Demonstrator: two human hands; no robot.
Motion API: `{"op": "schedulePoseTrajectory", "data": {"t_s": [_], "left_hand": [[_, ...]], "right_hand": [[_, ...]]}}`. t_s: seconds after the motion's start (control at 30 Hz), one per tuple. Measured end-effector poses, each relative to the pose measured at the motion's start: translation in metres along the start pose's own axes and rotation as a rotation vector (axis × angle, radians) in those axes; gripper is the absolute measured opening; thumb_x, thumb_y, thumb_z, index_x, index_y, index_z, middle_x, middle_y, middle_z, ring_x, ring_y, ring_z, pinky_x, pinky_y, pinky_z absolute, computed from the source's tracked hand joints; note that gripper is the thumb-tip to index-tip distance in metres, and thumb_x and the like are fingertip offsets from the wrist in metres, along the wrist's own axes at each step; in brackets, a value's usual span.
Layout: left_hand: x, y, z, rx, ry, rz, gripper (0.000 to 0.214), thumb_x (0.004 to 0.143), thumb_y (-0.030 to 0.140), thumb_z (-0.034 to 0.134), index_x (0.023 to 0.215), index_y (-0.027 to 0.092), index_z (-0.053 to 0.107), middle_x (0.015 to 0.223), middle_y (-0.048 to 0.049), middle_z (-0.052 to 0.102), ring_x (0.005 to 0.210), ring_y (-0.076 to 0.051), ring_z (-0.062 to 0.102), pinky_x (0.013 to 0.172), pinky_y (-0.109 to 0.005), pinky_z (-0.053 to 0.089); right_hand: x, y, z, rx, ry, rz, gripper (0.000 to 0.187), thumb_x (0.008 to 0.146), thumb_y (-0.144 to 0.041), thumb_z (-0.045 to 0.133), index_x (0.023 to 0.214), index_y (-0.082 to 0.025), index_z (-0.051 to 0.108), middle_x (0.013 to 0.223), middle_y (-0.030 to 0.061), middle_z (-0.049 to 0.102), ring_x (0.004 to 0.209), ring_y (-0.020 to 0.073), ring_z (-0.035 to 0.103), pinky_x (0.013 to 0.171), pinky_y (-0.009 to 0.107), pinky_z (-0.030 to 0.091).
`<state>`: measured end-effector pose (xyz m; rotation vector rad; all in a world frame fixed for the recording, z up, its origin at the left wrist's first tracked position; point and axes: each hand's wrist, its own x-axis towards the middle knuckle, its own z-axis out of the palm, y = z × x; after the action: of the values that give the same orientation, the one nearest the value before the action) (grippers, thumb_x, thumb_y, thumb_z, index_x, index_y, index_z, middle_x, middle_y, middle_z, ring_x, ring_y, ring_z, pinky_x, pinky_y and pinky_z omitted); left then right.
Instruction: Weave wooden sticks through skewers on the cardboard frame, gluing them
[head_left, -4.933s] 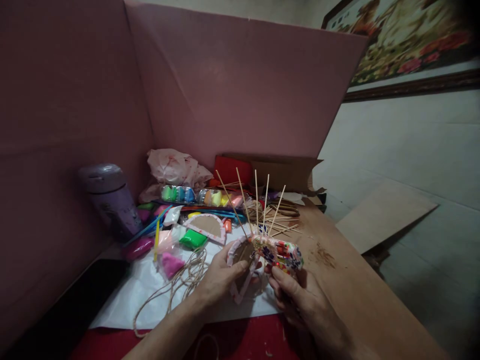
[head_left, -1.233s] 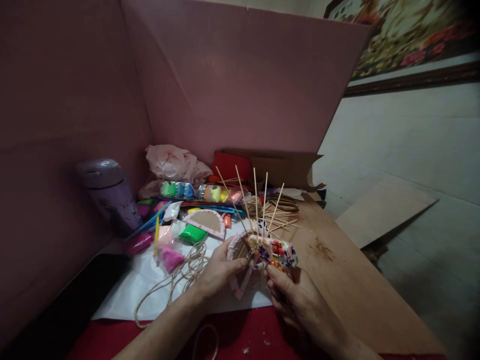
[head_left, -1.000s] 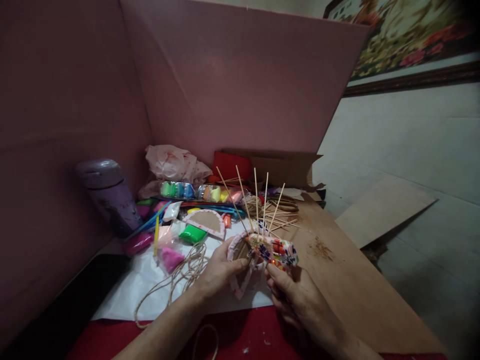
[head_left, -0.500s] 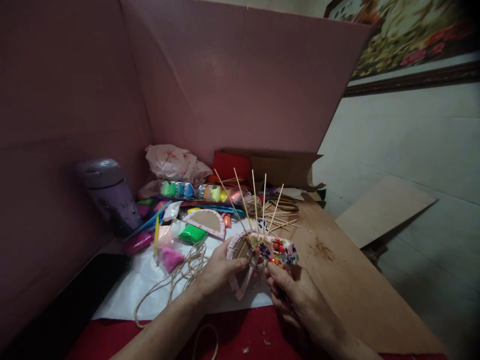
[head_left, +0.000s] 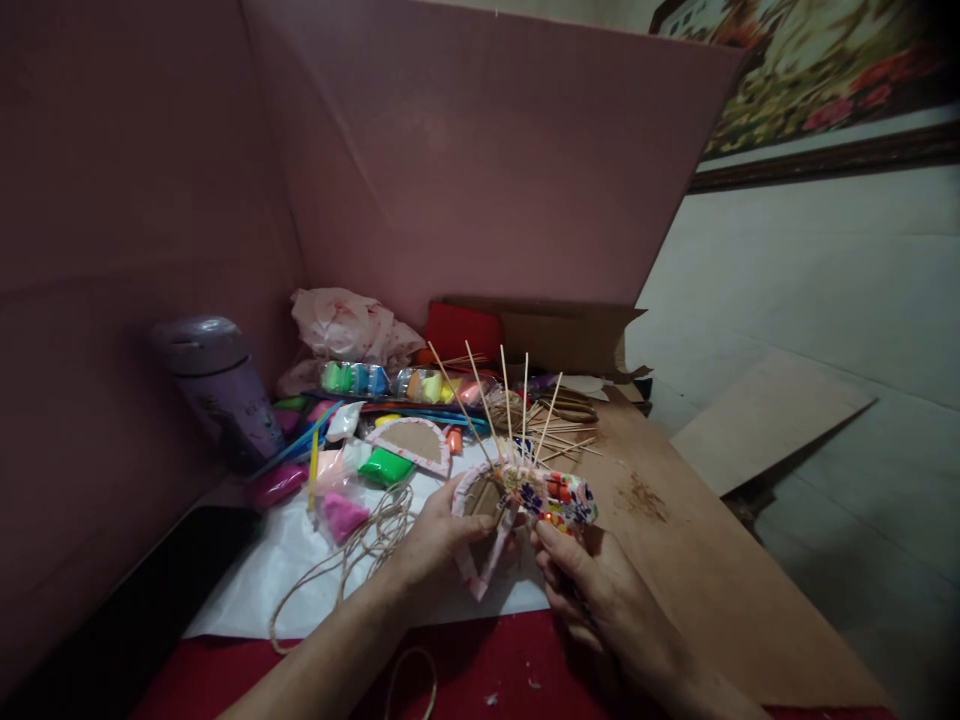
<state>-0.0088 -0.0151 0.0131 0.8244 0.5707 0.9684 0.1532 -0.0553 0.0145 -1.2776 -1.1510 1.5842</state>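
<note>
My left hand (head_left: 439,535) is closed around a cardboard piece (head_left: 475,545) edged in pale pink fabric, its thumb pressing on the inner face. Several thin wooden sticks (head_left: 508,400) fan upward from behind its top. A floral-patterned piece (head_left: 574,497) with red, orange and dark blue marks lies against its right side. My right hand (head_left: 581,570) is closed at the lower edge of that floral piece, thumb on top, near a small orange bright spot. What lies deeper inside the right fist is dark and hidden.
Behind my left hand lie a loose twine coil (head_left: 386,530), a green clay pack (head_left: 385,466) and a half-round cardboard piece (head_left: 411,442). A purple bottle (head_left: 221,395) leans at left. Loose sticks (head_left: 559,440) lie beyond the hands. A pink panel (head_left: 480,160) stands behind.
The upright sticks have tipped slightly left and down, as the held piece turned a little. Both hands keep their grip in nearly the same place.
</note>
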Motion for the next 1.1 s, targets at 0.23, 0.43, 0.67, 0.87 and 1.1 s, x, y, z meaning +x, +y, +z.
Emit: {"op": "schedulePoseTrajectory", "data": {"t_s": [0.23, 0.43, 0.67, 0.87, 1.1], "left_hand": [[0.0008, -0.0012, -0.0035, 0.077, 0.003, 0.03, 0.048, 0.063, 0.007, 0.059, 0.11, 0.016, 0.056, 0.096, -0.0088, 0.065, 0.081, -0.021, 0.061, 0.075, -0.033, 0.046], [0.0004, -0.0012, -0.0018, 0.057, 0.015, 0.036, 0.046, 0.062, 0.006, 0.059, 0.108, 0.016, 0.057, 0.094, -0.0083, 0.065, 0.079, -0.02, 0.061, 0.073, -0.032, 0.046], [-0.0003, 0.0021, 0.003, -0.017, -0.016, -0.015, 0.044, 0.062, 0.003, 0.059, 0.105, 0.014, 0.056, 0.089, -0.0102, 0.065, 0.077, -0.02, 0.062, 0.073, -0.033, 0.047], [0.0, 0.0006, -0.0004, -0.046, -0.044, 0.0, 0.042, 0.064, 0.005, 0.06, 0.104, 0.014, 0.057, 0.091, -0.0102, 0.065, 0.077, -0.02, 0.062, 0.073, -0.033, 0.047], [0.0005, -0.0039, -0.0021, 0.061, 0.016, 0.024, 0.044, 0.062, 0.004, 0.058, 0.105, 0.015, 0.055, 0.09, -0.0082, 0.064, 0.075, -0.019, 0.06, 0.071, -0.031, 0.046]], "right_hand": [[-0.0021, -0.0042, 0.0028, -0.03, -0.008, 0.053, 0.042, 0.077, -0.059, 0.049, 0.067, -0.02, 0.038, 0.045, -0.0089, 0.033, 0.035, 0.0028, 0.023, 0.031, 0.014, 0.018], [-0.0047, -0.0057, 0.0055, -0.002, -0.003, 0.05, 0.04, 0.078, -0.057, 0.051, 0.067, -0.02, 0.039, 0.044, -0.0094, 0.032, 0.034, 0.0021, 0.021, 0.031, 0.015, 0.016], [-0.0024, -0.0044, 0.0019, 0.175, -0.092, -0.011, 0.037, 0.08, -0.051, 0.052, 0.068, -0.017, 0.046, 0.051, -0.0067, 0.037, 0.038, 0.0025, 0.024, 0.031, 0.014, 0.015], [-0.0012, -0.0079, 0.0017, 0.222, -0.098, -0.012, 0.036, 0.077, -0.05, 0.056, 0.066, -0.017, 0.046, 0.052, -0.0063, 0.038, 0.038, 0.0025, 0.026, 0.031, 0.014, 0.016], [-0.0011, -0.0058, 0.003, 0.121, -0.098, -0.038, 0.037, 0.081, -0.051, 0.051, 0.066, -0.018, 0.044, 0.046, -0.0072, 0.037, 0.035, 0.0027, 0.024, 0.03, 0.014, 0.018]]}}
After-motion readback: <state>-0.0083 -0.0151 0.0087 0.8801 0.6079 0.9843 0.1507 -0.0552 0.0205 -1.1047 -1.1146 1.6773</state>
